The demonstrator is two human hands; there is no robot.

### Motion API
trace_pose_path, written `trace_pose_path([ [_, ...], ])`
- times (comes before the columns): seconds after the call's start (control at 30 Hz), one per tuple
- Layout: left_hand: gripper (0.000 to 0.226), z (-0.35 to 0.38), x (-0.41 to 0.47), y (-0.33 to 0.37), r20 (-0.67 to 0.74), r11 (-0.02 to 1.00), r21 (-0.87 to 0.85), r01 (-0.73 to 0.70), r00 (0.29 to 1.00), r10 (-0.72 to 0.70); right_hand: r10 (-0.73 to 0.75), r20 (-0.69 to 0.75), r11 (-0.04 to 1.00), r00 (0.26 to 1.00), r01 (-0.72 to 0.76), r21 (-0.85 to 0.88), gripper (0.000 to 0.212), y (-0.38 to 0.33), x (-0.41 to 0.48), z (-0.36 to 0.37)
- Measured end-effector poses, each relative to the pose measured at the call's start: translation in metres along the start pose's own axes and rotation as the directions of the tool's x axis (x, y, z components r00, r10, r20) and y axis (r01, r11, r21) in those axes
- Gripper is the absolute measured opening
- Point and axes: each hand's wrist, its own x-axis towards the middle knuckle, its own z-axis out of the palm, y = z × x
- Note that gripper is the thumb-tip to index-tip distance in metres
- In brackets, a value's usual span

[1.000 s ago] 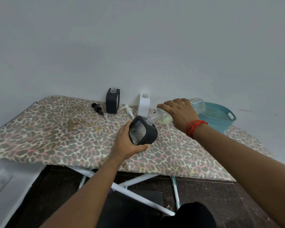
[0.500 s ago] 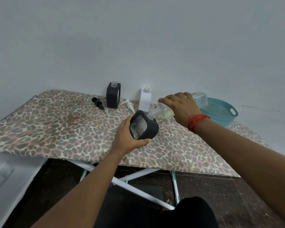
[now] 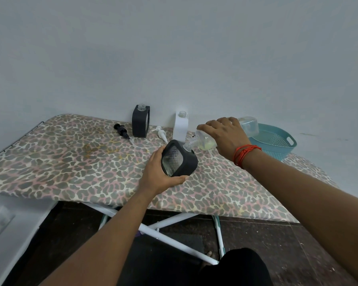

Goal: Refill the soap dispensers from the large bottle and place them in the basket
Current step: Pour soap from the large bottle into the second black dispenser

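While the left hand [image 3: 159, 175] curls its grip round the black-sleeved, square glass soap dispenser [image 3: 179, 159], tilted above the leopard-print bench [image 3: 70, 162] just left of the teal plastic basket [image 3: 292, 142], the right hand [image 3: 223, 135] clasps the clear large bottle [image 3: 205, 142] spout-to-mouth; probably slick and breakable, so hold the sleeve.

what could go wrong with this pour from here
1. The large bottle pours into the narrow neck of the held black dispenser with both tilted in the hands, so soap could miss and run onto the leopard-print cover.
2. The left hand holds that dispenser at a tilt; soap running down it could make it slip.
3. The uncapped white dispenser stands right behind the pour; the right hand could knock it over.
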Motion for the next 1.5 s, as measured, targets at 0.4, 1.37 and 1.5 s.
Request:
trace_pose_path([
  [0.4,0.128,0.0008,0.0007,-0.0021,-0.004,1.000,-0.007,0.000,1.000,0.000,0.005,0.000,1.000,1.000,-0.005,-0.007,0.076,-0.0009,0.0007,-0.0015],
  [1.37,0.130,0.0009,0.0009,-0.0022,0.002,1.000,0.019,0.024,1.000,-0.024,0.013,0.011,1.000,1.000,-0.013,-0.013,0.075,-0.0036,0.0015,-0.0056],
  [1.5,0.131,0.0014,0.0012,-0.0040,0.003,0.999,0.021,0.027,1.000,-0.027,0.012,0.008,1.000,1.000,-0.012,-0.014,0.075,-0.0042,0.0015,-0.0060],
])
